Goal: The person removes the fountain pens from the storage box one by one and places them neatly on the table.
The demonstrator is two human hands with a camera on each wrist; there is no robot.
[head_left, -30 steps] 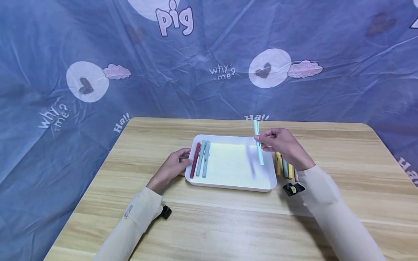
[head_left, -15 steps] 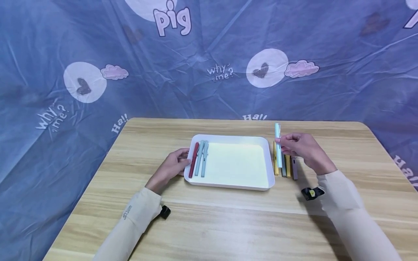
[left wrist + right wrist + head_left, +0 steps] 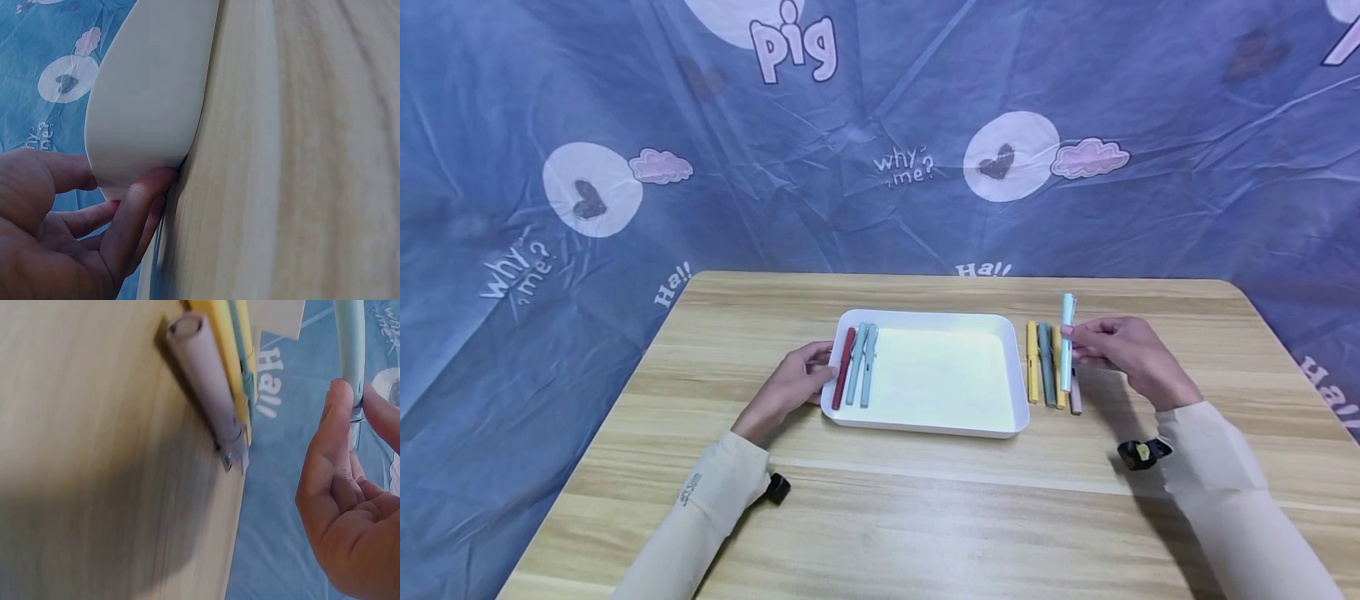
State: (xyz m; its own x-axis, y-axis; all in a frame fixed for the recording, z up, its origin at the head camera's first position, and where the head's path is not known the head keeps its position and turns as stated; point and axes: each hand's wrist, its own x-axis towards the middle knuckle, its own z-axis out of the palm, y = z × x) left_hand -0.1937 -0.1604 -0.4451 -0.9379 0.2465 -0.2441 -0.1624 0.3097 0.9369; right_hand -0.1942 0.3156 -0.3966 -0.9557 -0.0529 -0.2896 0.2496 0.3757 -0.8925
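Presently pinching a pale blue pen (image 3: 1067,354) in the half-curled right hand (image 3: 1131,354), holding it above a row of pens (image 3: 1047,371) on the wood-grained table (image 3: 910,517). Gripping the white tray (image 3: 932,383) by its wall with a half-closed left hand (image 3: 790,382). Casting a shadow (image 3: 1159,512) over the wood, facing a creased blue backdrop (image 3: 790,208) printed with hearts and clouds.

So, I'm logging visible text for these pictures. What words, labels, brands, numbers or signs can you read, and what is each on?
"pig": blue cloth, near the top.
"why me?": same cloth, twice in the head view.
"Ha!!": same cloth, three times in the head view, the rightmost cut by the edge.
Cloth lettering at top right: cut off, unreadable.
Print on the left sleeve: too small to read.
Pens and tray: none I can make out.
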